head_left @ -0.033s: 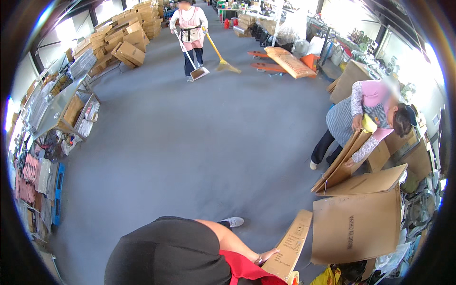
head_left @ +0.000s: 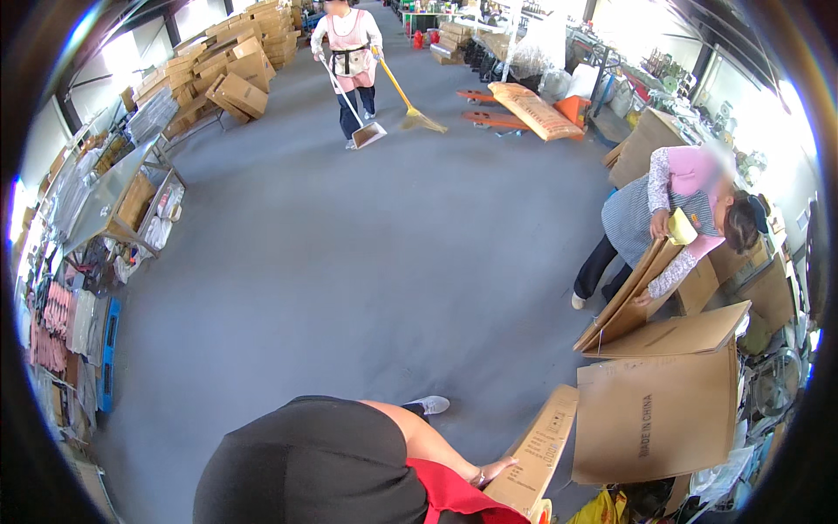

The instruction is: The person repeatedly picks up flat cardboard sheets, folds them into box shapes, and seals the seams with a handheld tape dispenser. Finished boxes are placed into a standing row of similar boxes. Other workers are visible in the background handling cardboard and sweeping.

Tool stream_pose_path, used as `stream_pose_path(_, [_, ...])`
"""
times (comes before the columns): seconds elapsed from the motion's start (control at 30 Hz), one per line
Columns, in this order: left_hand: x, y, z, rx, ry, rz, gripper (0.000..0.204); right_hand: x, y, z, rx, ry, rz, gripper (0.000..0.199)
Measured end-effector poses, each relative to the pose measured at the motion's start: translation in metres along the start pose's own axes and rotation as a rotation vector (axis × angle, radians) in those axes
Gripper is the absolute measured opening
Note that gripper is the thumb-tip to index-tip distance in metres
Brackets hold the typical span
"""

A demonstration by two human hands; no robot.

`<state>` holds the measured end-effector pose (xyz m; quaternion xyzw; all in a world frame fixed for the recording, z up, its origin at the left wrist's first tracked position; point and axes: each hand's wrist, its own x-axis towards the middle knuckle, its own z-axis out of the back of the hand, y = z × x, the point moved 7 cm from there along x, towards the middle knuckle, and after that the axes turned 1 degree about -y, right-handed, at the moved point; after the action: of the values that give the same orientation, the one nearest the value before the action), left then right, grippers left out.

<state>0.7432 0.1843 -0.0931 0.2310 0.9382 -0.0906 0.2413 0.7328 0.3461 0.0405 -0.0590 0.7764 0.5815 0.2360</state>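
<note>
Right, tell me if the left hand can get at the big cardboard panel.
Probably not directly: the left hand is on the long carton, which lies between it and the big cardboard panel; it would likely have to reach across.

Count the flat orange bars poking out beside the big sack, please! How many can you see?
2. The far orange bar is left of the sack's far end; the near orange bar is by its middle. The sack may hide more.
</note>
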Motion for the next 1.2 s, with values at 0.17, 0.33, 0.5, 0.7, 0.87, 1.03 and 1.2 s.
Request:
stream_pose_path(0.17, [-0.066,-0.004,-0.141,0.361,0.077,0.172,0.065,-0.015,0.025,0.013,-0.026,-0.046,0.107,0.046])
stream_pose_path(0.33, [-0.105,0.018,-0.232,0.592,0.378,0.273,0.099,-0.021,0.032,0.004,0.041,-0.023,0.131,0.044])
stream_pose_path(0.5, [-0.074,0.049,-0.237,0.932,0.605,-0.014,0.124,-0.037,0.031,0.021,0.059,0.003,0.138,0.042])
stream_pose_path(0.7, [-0.046,0.08,-0.096,1.072,0.816,-0.123,0.135,-0.047,0.028,0.027,0.117,0.058,0.137,0.039])
stream_pose_path(0.87, [-0.028,0.024,-0.129,1.0,0.513,0.061,0.118,-0.055,0.041,0.024,0.167,0.123,0.186,0.037])
stream_pose_path(1.03, [0.039,-0.023,-0.174,0.942,0.054,-0.615,0.088,-0.053,0.052,0.052,0.383,0.135,0.21,0.035])
stream_pose_path(1.2, [0.035,-0.031,-0.14,1.847,-0.087,-0.164,0.096,0.01,-0.006,0.111,0.534,-0.072,0.105,0.044])
